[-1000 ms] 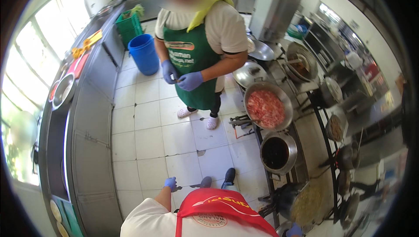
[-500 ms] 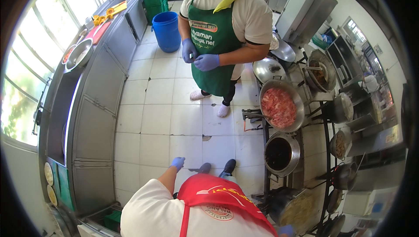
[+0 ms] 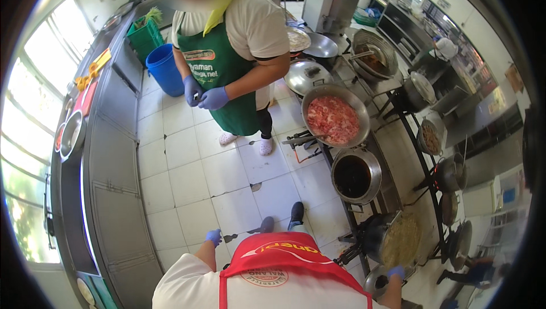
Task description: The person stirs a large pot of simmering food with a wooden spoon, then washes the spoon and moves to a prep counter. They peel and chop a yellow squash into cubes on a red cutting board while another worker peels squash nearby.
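My left hand (image 3: 214, 237), in a blue glove, hangs over the tiled floor with its fingers loosely apart and nothing in it. On the right my blue-gloved right hand (image 3: 396, 272) reaches to the near edge of a large dark pot (image 3: 376, 237) of yellowish food. Close beside that hand lies a metal lid (image 3: 372, 284) with a dark knob. The right fingers are too small and blurred to show a grip. Just beyond the pot stands a wide metal pan (image 3: 372, 181) of dark liquid.
A co-worker in a green apron (image 3: 219, 76) faces me, gloved hands together. Beside them, a pan of red meat (image 3: 333, 118) sits on the burner stand, a lidded pan (image 3: 307, 77) behind it. Grey cabinets (image 3: 116, 195) line the left; a blue bin (image 3: 165, 70) stands further back.
The view has swung to the right, so the stoves sit further in. My right hand has come up from the lower edge to beside the large pot. My left hand stays low over the floor.
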Motion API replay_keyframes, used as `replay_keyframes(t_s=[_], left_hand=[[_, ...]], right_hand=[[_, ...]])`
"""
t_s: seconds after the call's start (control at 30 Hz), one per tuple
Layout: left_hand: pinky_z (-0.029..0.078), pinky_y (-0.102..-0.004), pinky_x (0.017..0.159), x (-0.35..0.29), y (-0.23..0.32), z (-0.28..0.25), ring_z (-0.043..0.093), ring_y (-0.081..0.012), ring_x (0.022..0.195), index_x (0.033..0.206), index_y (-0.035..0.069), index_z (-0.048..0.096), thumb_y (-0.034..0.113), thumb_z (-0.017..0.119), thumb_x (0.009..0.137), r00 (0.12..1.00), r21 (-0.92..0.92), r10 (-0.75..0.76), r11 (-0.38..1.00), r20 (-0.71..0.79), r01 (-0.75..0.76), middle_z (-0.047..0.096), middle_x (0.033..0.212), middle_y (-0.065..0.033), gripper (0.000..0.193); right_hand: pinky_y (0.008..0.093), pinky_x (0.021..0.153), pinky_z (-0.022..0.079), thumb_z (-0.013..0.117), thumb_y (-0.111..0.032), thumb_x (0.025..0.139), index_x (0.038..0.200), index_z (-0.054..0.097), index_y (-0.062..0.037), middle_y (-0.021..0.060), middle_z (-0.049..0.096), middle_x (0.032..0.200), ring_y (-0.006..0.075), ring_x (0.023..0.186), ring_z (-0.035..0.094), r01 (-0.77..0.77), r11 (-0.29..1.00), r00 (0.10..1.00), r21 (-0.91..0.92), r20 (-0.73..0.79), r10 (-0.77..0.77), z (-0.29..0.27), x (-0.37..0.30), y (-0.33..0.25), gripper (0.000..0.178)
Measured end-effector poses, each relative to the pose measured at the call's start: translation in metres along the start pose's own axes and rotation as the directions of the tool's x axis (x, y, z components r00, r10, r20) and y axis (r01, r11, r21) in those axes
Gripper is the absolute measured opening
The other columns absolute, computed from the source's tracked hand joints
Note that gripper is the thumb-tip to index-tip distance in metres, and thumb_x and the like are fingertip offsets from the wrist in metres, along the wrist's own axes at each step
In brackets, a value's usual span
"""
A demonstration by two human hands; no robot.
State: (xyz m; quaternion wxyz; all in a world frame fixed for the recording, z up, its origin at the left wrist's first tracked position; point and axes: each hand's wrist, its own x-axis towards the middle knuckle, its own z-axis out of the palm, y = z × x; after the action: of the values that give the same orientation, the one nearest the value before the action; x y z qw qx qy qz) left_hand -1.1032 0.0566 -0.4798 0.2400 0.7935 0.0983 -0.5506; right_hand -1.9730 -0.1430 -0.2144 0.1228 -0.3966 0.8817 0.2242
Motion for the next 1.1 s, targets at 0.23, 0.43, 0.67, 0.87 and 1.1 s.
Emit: replay_keyframes(t_s=[0.23, 0.43, 0.67, 0.87, 1.1], left_hand=[[0.047, -0.0441, 0.060, -0.010, 0.058, 0.014, 0.067, -0.0301, 0.077, 0.136, 0.005, 0.058, 0.035, 0.057, 0.098, 0.992, -0.129, 0.111, 0.986, 0.061, -0.102, 0.071, 0.117, -0.0181, 0.049], [0.047, -0.0420, 0.059, -0.004, 0.066, 0.027, 0.067, -0.0290, 0.075, 0.137, 0.005, 0.058, 0.035, 0.058, 0.097, 0.983, -0.100, 0.168, 0.982, 0.076, -0.160, 0.072, 0.115, -0.0182, 0.050], [0.047, -0.0405, 0.053, 0.014, 0.016, 0.030, 0.065, -0.0276, 0.069, 0.127, 0.000, 0.063, 0.034, 0.055, 0.100, 0.994, -0.120, 0.098, 0.989, 0.054, -0.091, 0.073, 0.107, -0.0193, 0.044], [0.048, -0.0388, 0.051, -0.018, -0.007, 0.031, 0.064, -0.0239, 0.062, 0.104, 0.003, 0.069, 0.031, 0.054, 0.100, 1.000, -0.074, -0.015, 0.997, 0.026, 0.017, 0.073, 0.086, -0.0151, 0.032], [0.054, -0.0402, 0.060, 0.007, -0.017, 0.028, 0.071, -0.0253, 0.073, 0.107, 0.004, 0.067, 0.040, 0.067, 0.094, 0.988, 0.090, 0.115, 0.988, 0.101, -0.125, 0.076, 0.091, -0.0129, 0.038]], right_hand=[[0.0438, 0.084, 0.059, 0.071, -0.021, 0.088, 0.111, 0.076, -0.0028, 0.0223, 0.075, 0.109, 0.0361, 0.101, 0.074, 0.277, 0.850, 0.946, -0.448, 0.282, -0.159, 0.000, 0.021, 0.028, 0.030], [0.0429, 0.082, 0.060, 0.071, -0.017, 0.078, 0.107, 0.079, -0.0033, 0.0178, 0.077, 0.110, 0.0298, 0.097, 0.076, 0.100, 0.921, 0.886, -0.378, 0.455, 0.090, -0.065, 0.009, 0.051, 0.033], [0.0379, 0.060, 0.055, 0.077, -0.021, 0.080, 0.115, 0.073, -0.0036, 0.0096, 0.075, 0.083, 0.0206, 0.067, 0.068, 0.205, 0.935, 0.849, -0.290, 0.528, -0.022, -0.098, -0.028, 0.045, 0.039], [0.0361, 0.057, 0.052, 0.075, -0.015, 0.081, 0.120, 0.067, -0.0039, 0.0083, 0.070, 0.077, 0.0192, 0.063, 0.065, 0.124, 0.991, 0.826, -0.040, 0.557, -0.081, -0.118, -0.066, 0.047, 0.041], [0.0377, 0.060, 0.055, 0.073, -0.020, 0.088, 0.126, 0.066, -0.0042, 0.0142, 0.071, 0.083, 0.0234, 0.064, 0.067, 0.078, 0.982, 0.889, 0.170, 0.435, -0.146, -0.122, -0.104, 0.021, 0.042]])
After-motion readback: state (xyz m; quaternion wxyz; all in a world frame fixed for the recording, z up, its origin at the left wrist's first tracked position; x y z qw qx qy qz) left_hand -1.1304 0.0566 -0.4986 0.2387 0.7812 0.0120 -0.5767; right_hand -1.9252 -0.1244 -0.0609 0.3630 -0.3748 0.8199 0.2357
